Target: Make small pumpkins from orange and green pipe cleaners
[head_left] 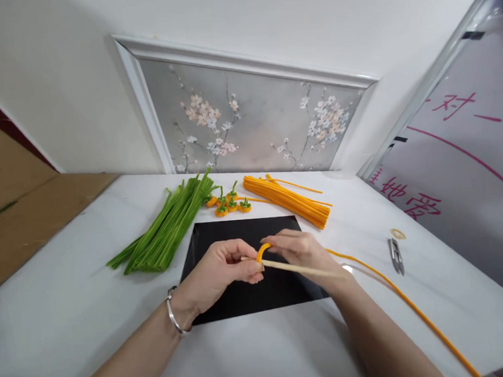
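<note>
Over the black mat (225, 305), my left hand (233, 263) pinches a thin wooden stick (300, 268) together with one end of an orange pipe cleaner (419, 313). The stick points right, passing below my right hand (298, 251). Fingers of my right hand are closed on the orange pipe cleaner, which arches over the stick between the two hands. Its long tail runs out past my right wrist to the bottom right edge.
Green pipe cleaners (164, 235) lie left of the mat, an orange bundle (289, 200) behind it. Several small orange-and-green pumpkin shapes (221, 209) stand between them. Thread snips (396, 256) and a pale ring (397, 234) lie right. Cardboard (42, 220) is at left, a whiteboard (459, 139) at right.
</note>
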A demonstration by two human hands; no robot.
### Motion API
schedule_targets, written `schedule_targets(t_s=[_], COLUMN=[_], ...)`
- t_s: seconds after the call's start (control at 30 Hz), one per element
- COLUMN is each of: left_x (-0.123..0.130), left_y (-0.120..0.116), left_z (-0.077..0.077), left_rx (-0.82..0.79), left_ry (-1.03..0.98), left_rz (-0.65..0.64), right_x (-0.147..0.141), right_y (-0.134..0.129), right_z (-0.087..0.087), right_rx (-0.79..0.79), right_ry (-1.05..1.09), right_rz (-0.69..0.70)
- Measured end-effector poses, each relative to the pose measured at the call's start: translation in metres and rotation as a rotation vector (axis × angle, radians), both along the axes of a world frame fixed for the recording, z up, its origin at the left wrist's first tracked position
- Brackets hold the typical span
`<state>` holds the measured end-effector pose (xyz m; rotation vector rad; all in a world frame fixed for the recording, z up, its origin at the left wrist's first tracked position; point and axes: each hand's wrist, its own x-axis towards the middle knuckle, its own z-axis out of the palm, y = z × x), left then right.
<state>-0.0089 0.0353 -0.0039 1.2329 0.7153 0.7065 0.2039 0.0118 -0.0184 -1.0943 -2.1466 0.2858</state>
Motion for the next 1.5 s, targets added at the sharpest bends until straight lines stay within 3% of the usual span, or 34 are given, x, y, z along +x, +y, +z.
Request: schedule_targets(t_s=[0.13, 0.3, 0.6, 0.83, 1.0, 1.2, 1.3, 1.5], left_x=[0.003, 0.0, -0.003, -0.001, -0.001, -0.002, -0.001, 0.003], left_y=[0.0, 0.003, 0.001, 0.001, 0.001, -0.001, -0.004, -0.011], left_z=[-0.003, -0.002, -0.001, -0.009, -0.012, -0.005, -0.002, 0.007], left_rx=[0.11, 0.231, 0.628, 0.84, 0.81, 0.549, 0.442, 0.311], left_ry=[-0.016, 0.044, 0.344, 0.447, 0.434, 0.305, 0.223, 0.123], left_rz=[0.169, 0.205, 0.309, 0.298, 0.23, 0.079, 0.041, -0.009], right_x=[-0.023, -0.023, -0.029, -0.035, -0.035, -0.018, -0.009, 0.005], right_y=[-0.005, -0.007, -0.023, -0.03, -0.029, -0.015, -0.009, -0.005], right_z=[-0.01, -0.017, 0.0, 0.007, 0.013, 0.025, 0.028, 0.034], right_rx=[0.004, 0.032, -0.003, 0.076, 0.257, 0.307, 0.195, -0.174], right_ry=[-0.224, -0.238, -0.332, -0.347, -0.407, -0.233, -0.097, 0.017], right_rz=[-0.021, -0.169, -0.046, -0.074, -0.119, -0.205, -0.145, 0.041])
